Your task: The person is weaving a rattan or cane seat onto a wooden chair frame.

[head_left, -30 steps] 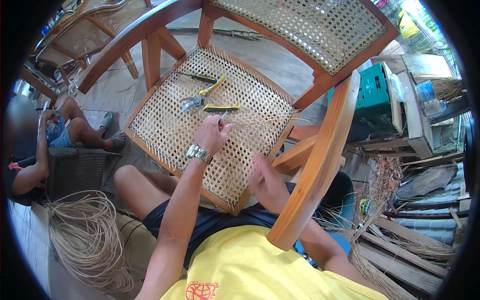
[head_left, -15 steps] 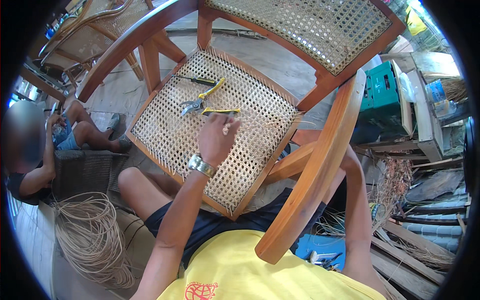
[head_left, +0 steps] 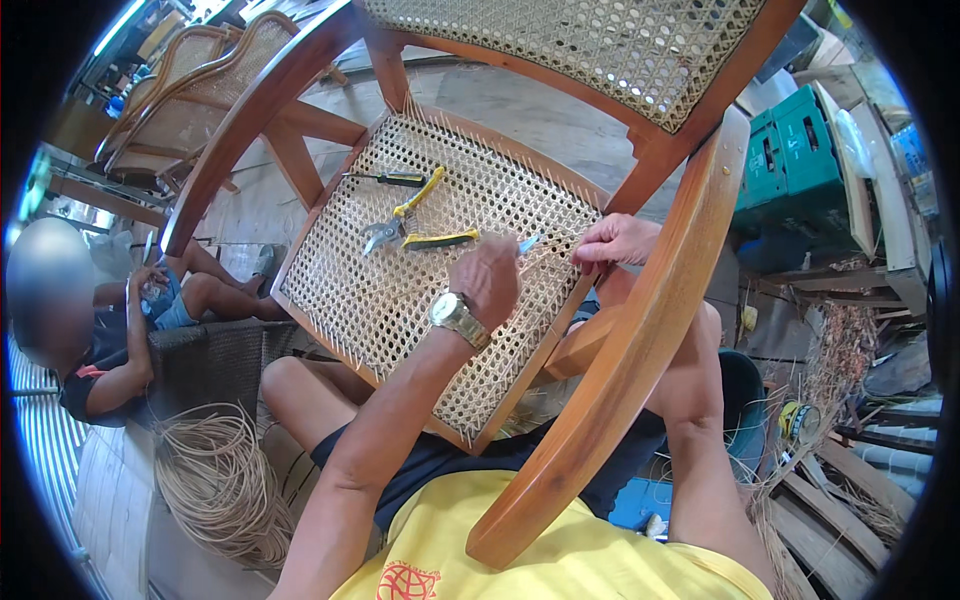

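Cane weaving seems to be in hand at the 3 o'clock edge of the chair seat (head_left: 400, 285), mid-view. A small blue-tipped tool (head_left: 527, 243) appears gripped in the left hand's (head_left: 485, 283) curled fingers; the right hand's (head_left: 615, 243) are bunched, any pinch untold. Steady strand control seems called for. The seat is pale, open-meshed, with loose ends (head_left: 500, 150) bristling at 1 o'clock.

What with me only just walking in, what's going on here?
A person in a yellow shirt sits with both hands at a wooden armchair with a cane seat. The left hand is over the seat, a small blue-tipped tool poking out of it. The right hand is at the seat's right edge by some cane strands; whether it grips one is unclear. Pruning shears lie on the seat.
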{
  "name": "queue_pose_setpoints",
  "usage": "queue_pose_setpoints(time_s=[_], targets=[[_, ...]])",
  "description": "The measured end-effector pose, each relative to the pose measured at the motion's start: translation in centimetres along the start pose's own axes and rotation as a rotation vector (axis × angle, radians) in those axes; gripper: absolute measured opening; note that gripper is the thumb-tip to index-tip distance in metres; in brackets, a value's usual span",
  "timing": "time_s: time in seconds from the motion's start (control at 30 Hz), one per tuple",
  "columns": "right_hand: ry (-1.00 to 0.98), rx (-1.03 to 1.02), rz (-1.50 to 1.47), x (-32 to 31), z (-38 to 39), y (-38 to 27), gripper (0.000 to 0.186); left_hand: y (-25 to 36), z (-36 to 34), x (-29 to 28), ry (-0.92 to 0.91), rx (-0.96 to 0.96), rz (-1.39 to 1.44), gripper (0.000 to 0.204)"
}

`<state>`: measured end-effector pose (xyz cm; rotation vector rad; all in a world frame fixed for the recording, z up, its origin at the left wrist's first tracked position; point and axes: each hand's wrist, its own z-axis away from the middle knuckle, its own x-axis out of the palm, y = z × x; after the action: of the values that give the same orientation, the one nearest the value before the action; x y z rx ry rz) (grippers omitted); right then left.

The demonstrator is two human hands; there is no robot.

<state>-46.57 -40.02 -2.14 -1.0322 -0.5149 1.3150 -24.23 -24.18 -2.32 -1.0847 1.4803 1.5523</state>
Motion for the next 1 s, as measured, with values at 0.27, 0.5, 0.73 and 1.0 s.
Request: queue_pose_setpoints(time_s=[0.27,0.5,0.73,1.0], targets=[[0.143,-0.041,-0.216,1.4,-0.9,2.0,0.034,1.3,-1.6,1.3,-0.388,0.099,0.475,0.022],[0.492,-0.071,-0.468,1.1,-0.5,0.8,0.026,3.1,-4.0,1.4,-0.392,-0.523,1.863,0.020],[0.092,-0.253,-0.296,2.5,-1.1,-0.5,0.032,2.1,-4.8,-0.2,-0.349,-0.538,1.923,0.018],[0.159,-0.351,-0.493,3.1,-2.8,-1.8,0.031,1.1,-5.2,-2.2,-0.405,-0.527,1.974,0.017]])
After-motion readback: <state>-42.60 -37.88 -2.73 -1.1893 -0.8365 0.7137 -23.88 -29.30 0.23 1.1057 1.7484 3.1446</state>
